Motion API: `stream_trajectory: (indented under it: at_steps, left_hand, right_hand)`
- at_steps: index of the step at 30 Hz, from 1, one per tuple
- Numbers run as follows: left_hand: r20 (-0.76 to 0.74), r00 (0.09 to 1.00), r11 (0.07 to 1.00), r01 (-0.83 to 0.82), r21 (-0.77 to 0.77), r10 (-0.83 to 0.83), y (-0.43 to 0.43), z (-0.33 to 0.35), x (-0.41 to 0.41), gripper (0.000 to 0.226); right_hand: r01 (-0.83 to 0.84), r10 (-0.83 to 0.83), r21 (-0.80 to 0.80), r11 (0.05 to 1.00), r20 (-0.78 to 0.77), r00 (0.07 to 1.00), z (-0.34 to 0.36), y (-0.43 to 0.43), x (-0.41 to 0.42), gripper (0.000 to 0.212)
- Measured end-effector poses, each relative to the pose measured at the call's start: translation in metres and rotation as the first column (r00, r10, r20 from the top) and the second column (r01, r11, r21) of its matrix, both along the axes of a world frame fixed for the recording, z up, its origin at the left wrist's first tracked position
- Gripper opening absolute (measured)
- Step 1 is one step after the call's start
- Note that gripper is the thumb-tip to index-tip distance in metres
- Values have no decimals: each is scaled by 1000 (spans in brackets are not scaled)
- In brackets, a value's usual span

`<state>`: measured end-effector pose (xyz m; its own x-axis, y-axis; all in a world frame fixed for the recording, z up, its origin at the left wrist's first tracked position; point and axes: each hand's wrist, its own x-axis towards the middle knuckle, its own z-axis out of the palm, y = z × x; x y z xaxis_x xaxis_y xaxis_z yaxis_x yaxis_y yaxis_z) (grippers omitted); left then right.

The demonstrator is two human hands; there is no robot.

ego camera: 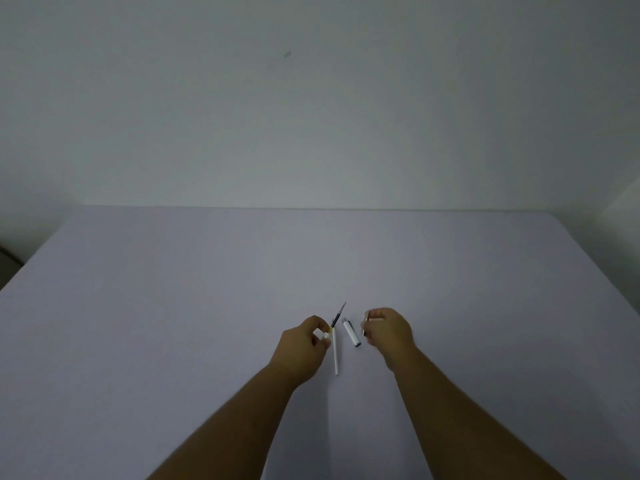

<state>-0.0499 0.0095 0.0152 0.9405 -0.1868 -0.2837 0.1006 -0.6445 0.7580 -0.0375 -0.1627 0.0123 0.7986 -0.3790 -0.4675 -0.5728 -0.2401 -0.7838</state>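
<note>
On the pale table (173,306), the short white barrel (351,332) with a dark lower end lies flat between the two hands and serves as the marker. Well left of it, the left hand (304,344) has its fingers curled, thumb and fingertips pinching a small white piece (325,335). Between that hand and the barrel, a dark refill (337,317) with a yellow band slants up and away, its fine tip beyond the barrel's far end; its near end meets the pinched piece, though whether they are joined cannot be told. Just left of the barrel, a thin white tube (335,355) runs toward the person, past the barrel's near end. Just right of the barrel, the right hand (389,329) is curled, fingertips closed on a thin pale piece (364,327) too small to make out. Behind the table's far edge stands a plain wall (311,116).
</note>
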Motion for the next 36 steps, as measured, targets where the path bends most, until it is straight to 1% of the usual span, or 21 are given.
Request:
stream_trajectory:
  at_steps: [1,2,3,4,6,10,13,24,26,27,28,29,31,32,34,36]
  left_hand:
    - [-9,1000,1000,-1,-1,1,-1,-3,0,8]
    - [-15,1000,1000,0,-2,0,-1,-6,0,7]
    - [-19,1000,1000,1,-1,-1,-2,-9,0,6]
    - [-22,1000,1000,3,0,-3,-2,-12,0,5]
    - [-26,1000,1000,2,3,-2,-2,-18,0,4]
    - [-35,999,1000,-9,9,10,-2,-26,0,5]
    - [-41,999,1000,-7,11,7,-3,-28,1,5]
    - [-41,999,1000,19,6,-18,-10,-22,3,10]
    - [-46,999,1000,21,5,-21,-10,-21,3,10]
    - [-48,999,1000,22,7,-22,-10,-20,3,11]
    - [-49,999,1000,22,8,-22,-11,-20,3,11]
    - [-49,999,1000,21,7,-21,-11,-20,4,11]
    - [-44,999,1000,18,4,-18,-13,-20,5,11]
    - [-39,999,1000,19,4,-19,-14,-19,6,11]
    - [-33,999,1000,23,3,-23,-16,-19,7,11]
    - [-31,999,1000,29,1,-29,-18,-18,7,12]
  right_hand:
    - [-112,105,-140,984,-55,993,-6,-1,-4,21]
    - [-202,180,-258,945,-105,978,-11,0,-6,28]
    - [-253,220,-332,909,-134,966,-16,0,-9,32]
    - [-285,246,-373,883,-148,958,-21,0,-10,34]
    - [-295,252,-394,870,-159,955,-29,0,-10,35]
    - [-331,279,-379,864,-187,942,-32,5,-6,16]
    - [-342,301,-358,869,-165,939,-34,8,-6,17]
    - [-256,227,-355,899,-123,966,-35,4,-8,24]
    - [-209,191,-314,926,-88,978,-33,1,-8,25]
    - [-172,162,-264,949,-57,985,-30,0,-7,24]
    - [-125,124,-179,976,-16,992,-27,-1,-6,20]
    - [-81,82,-58,995,13,997,-23,-1,-5,15]
    - [-46,42,174,984,26,999,-14,-1,-4,7]
    - [-63,60,231,971,19,998,-11,0,-3,8]
    - [-117,116,240,964,16,993,-8,2,-3,12]
    - [-132,127,232,964,33,991,-9,4,-1,16]
